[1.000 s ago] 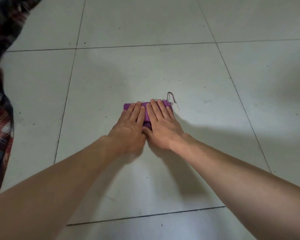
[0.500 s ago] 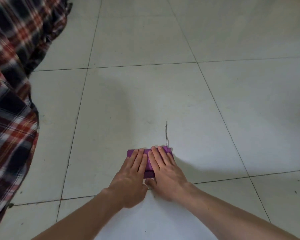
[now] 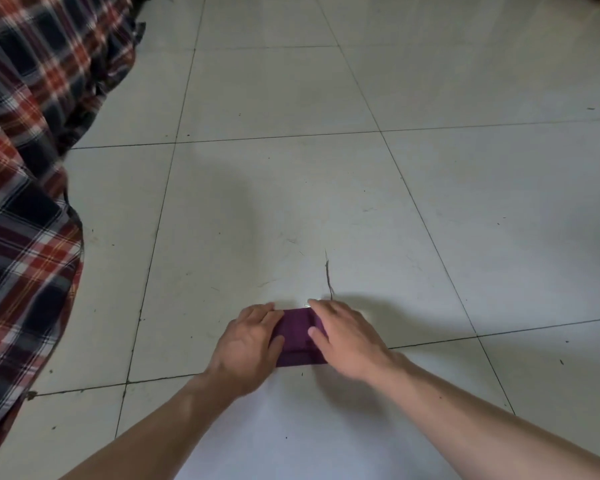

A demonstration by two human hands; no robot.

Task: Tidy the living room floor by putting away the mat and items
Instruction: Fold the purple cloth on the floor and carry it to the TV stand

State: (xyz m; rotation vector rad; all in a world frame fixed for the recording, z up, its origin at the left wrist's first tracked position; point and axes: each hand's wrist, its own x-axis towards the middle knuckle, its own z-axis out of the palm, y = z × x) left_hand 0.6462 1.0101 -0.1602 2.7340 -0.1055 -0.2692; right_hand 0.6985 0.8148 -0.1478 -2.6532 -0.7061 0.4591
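A small purple cloth (image 3: 297,336), folded into a thick rectangle, lies on the white tiled floor (image 3: 291,202). My left hand (image 3: 248,344) clasps its left end, thumb over the top face. My right hand (image 3: 343,336) clasps the right end, thumb on the cloth and fingers past its far edge. Both hands cover the cloth's ends; only the middle shows. A thin loose thread (image 3: 328,275) trails away from the cloth's far right corner.
A red, white and dark plaid fabric (image 3: 25,188) spreads over the floor along the left side, from the top corner to the bottom. Dark grout lines cross the tiles. Something brown shows at the top right corner.
My hands lay flat side by side on top of the cloth; now they have parted to its two ends and grip it. The view has tilted up, showing more floor and plaid fabric.
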